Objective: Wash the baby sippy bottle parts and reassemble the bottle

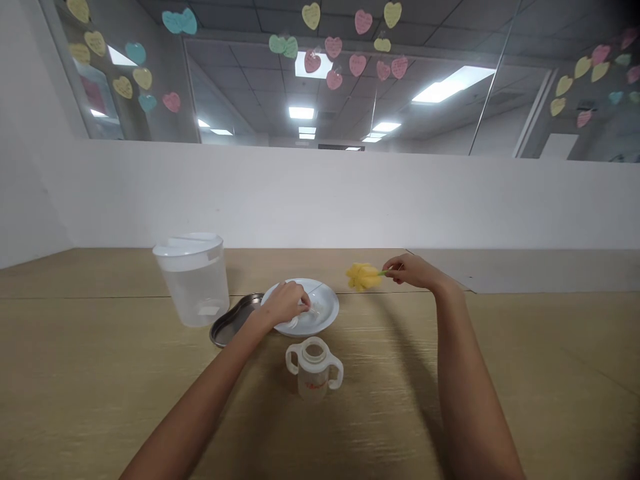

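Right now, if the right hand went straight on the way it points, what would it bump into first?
Beyond the yellow flower it holds, the right hand would probably reach the white plate first, then the left hand. Depth is unclear, so it might pass over or behind both.

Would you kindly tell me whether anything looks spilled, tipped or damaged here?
Nothing stands out: the two-handled bottle and plastic bucket stand upright, and I see no spill. The yellow flower is too blurred to check.
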Action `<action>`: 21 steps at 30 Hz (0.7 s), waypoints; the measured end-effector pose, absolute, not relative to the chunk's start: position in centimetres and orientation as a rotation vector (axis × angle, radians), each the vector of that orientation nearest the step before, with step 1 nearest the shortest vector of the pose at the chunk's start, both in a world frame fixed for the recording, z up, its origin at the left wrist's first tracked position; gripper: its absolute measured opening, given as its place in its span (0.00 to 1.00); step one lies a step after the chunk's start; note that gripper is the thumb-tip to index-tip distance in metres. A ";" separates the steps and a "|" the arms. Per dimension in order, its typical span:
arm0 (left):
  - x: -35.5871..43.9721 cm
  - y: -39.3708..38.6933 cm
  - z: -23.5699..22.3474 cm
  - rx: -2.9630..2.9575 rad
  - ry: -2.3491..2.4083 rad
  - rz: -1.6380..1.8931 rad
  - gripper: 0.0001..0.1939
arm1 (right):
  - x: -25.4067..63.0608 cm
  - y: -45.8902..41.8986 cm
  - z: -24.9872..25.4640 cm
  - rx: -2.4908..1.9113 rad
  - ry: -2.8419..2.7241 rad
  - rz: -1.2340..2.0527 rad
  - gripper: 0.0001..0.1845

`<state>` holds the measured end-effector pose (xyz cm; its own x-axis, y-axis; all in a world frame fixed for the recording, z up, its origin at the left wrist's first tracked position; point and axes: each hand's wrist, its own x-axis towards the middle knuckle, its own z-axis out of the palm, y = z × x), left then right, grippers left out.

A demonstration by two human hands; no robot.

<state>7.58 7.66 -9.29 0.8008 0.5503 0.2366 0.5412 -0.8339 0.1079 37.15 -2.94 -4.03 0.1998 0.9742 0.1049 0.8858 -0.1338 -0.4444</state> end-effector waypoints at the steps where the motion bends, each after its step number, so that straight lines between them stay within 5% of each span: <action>1: 7.4 7.8 -9.1 2.927 0.892 0.408 0.09 | 37.0 -3.1 -3.9 -2.070 -1.726 0.285 0.12; 21: 4.7 9.9 -6.5 2.170 0.700 0.935 0.16 | 29.5 -1.7 -3.3 -1.784 -1.916 0.170 0.07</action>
